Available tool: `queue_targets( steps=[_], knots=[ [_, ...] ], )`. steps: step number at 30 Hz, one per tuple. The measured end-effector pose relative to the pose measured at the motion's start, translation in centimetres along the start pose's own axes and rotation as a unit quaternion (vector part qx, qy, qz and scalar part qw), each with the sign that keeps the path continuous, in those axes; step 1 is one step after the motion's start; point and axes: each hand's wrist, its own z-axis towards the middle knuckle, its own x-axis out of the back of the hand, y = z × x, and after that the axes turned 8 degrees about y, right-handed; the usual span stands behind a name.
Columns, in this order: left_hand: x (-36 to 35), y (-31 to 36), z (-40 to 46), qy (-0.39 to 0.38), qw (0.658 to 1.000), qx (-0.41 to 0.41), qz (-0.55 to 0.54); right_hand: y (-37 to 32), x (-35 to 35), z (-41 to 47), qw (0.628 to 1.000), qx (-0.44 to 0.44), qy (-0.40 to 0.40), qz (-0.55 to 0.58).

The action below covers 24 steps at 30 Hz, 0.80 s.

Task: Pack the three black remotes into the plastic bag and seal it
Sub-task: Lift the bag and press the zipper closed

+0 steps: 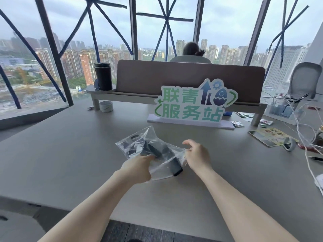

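Note:
A clear plastic bag point(139, 142) lies on the grey table point(70, 154) in front of me. Black remotes point(157, 149) show through the plastic; how many are inside I cannot tell. One black remote point(175, 167) sticks out toward the bag's near end. My left hand point(138, 167) grips the near left part of the bag, its fingers closed over the plastic. My right hand point(196, 154) pinches the bag's right edge with thumb and forefinger, the other fingers spread.
A green-lettered sign point(192, 105) stands behind the bag. A black tumbler point(103, 75) sits on a shelf at the back left, a tape roll point(106, 106) below it. Cables point(297, 123), a printed card point(271, 137) and small items crowd the right side. A person sits beyond the divider point(190, 77).

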Motion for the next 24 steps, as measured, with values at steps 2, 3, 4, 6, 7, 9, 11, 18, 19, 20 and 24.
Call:
queue_targets(
  steps=[2,3,4,6,7,9,11,18,19,20,24],
  knots=[
    [2.4,-0.3,0.6,0.037,0.994,0.047,-0.089,-1.8,1.7,0.3,0.999,-0.001,-0.009,0.049],
    [4.2,-0.4,1.2,0.073,0.982,0.069,-0.158,-3.1,3.0,0.6,0.996,-0.009,-0.006,0.094],
    [6.2,-0.5,1.8,0.110,0.962,0.086,-0.233,-4.4,4.3,0.9,0.988,-0.023,0.004,0.151],
    [10.6,0.0,2.6,0.173,0.910,0.090,-0.366,-7.3,7.4,1.7,0.962,-0.056,0.029,0.265],
    [12.7,0.3,2.8,0.205,0.890,0.084,-0.399,-8.7,9.0,2.0,0.948,-0.066,0.040,0.308],
    [16.1,1.2,3.2,0.263,0.868,0.064,-0.417,-11.1,11.8,2.5,0.927,-0.064,0.050,0.366],
    [17.9,2.0,3.4,0.281,0.861,0.041,-0.423,-12.5,13.6,2.8,0.918,-0.052,0.049,0.389],
    [17.3,2.5,3.2,0.166,0.844,-0.030,-0.509,-11.2,16.7,3.0,0.940,-0.062,0.054,0.332],
    [16.7,2.7,3.2,0.160,0.847,-0.039,-0.505,-10.9,16.9,2.8,0.943,-0.065,0.055,0.323],
    [16.0,2.9,3.2,0.171,0.853,-0.042,-0.491,-10.7,17.1,2.6,0.945,-0.067,0.058,0.314],
    [13.9,4.2,3.3,0.279,0.868,-0.034,-0.409,-9.9,17.9,1.9,0.954,-0.064,0.081,0.281]
  ],
)
